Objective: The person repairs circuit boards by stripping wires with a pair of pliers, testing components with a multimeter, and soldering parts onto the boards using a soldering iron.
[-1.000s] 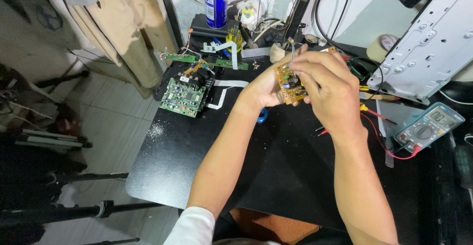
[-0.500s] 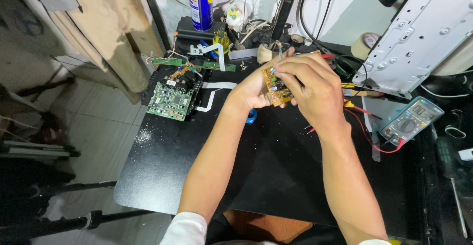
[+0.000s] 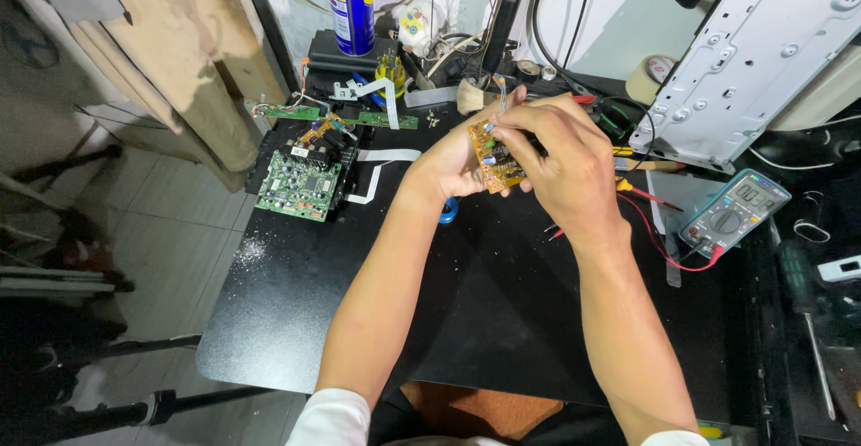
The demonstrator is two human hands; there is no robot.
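Both hands, left hand (image 3: 446, 166) and right hand (image 3: 560, 161), pinch a small orange-brown circuit board (image 3: 495, 161) above the black bench's far edge (image 3: 269, 338); looks like close inspection, steady grip needed next.

Black counter (image 3: 502, 320) with rounded corners, surface glossy with fine speckles and a pale dusty patch near its left edge. Floor (image 3: 170, 231) at left in large grey-beige tiles, dim. Tan wooden boards (image 3: 179, 60) lean upright beside the counter's far left corner. Pale wall (image 3: 592, 34) behind, crossed by black cables. Dark tripod legs (image 3: 99, 410) on the floor at lower left. Light even, brighter at top right.
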